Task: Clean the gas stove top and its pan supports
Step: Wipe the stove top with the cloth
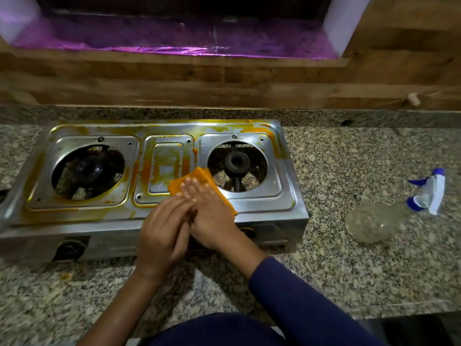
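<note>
A steel two-burner gas stove (pixel 287 196) sits on the granite counter, its top smeared with orange-yellow stains. No pan supports are on it; the left burner (pixel 88 169) and right burner (pixel 236 162) lie bare. An orange cloth (pixel 197 178) rests on the stove top between the centre panel and the right burner opening. My right hand (pixel 209 216) presses flat on the cloth with fingers stretched forward. My left hand (pixel 162 231) lies against the right hand's thumb side, fingers touching the cloth's near edge.
A clear spray bottle (pixel 374 221) with a blue-and-white trigger head (pixel 429 191) lies on its side on the granite counter (pixel 349 270) to the right of the stove. A wooden wall panel (pixel 224 78) runs behind. A stove knob (pixel 69 248) shows at front left.
</note>
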